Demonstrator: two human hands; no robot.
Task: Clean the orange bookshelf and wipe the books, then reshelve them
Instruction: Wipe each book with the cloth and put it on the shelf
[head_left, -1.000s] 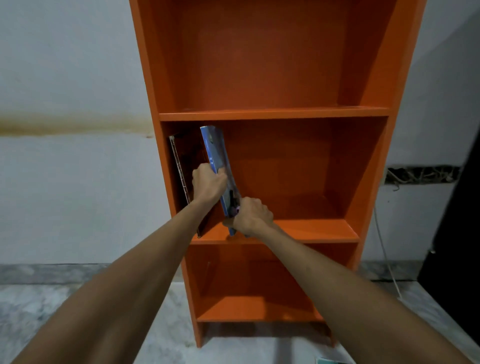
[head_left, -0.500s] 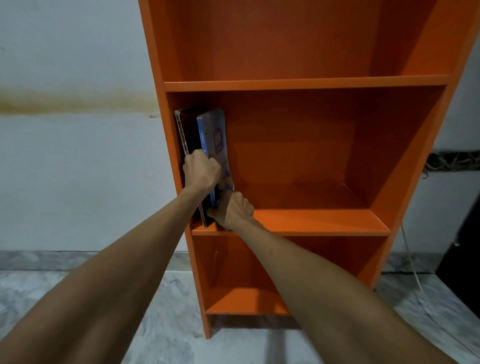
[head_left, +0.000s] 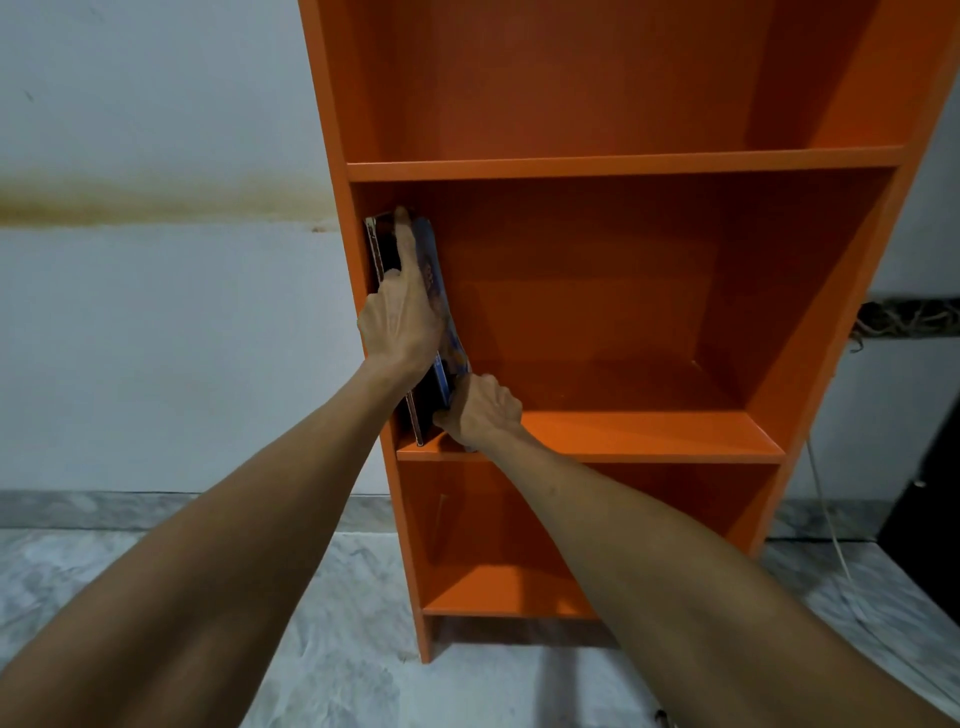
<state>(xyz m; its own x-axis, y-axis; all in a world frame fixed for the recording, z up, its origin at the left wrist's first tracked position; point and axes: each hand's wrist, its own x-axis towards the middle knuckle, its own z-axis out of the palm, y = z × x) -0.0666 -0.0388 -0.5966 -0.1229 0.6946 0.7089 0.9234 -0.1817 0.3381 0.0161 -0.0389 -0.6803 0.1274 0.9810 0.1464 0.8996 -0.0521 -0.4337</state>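
Hands (head_left: 400, 322) now press the blue book (head_left: 441, 312) upright (formerly tilted), left forefinger extended, right (head_left: 480, 410) gripping its base.

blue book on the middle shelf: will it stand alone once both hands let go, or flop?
The blue book looks thin and leans left, so it probably tips without support. The dark book beside it likely props it. Its cover looks glossy, possibly slippery under the right hand.
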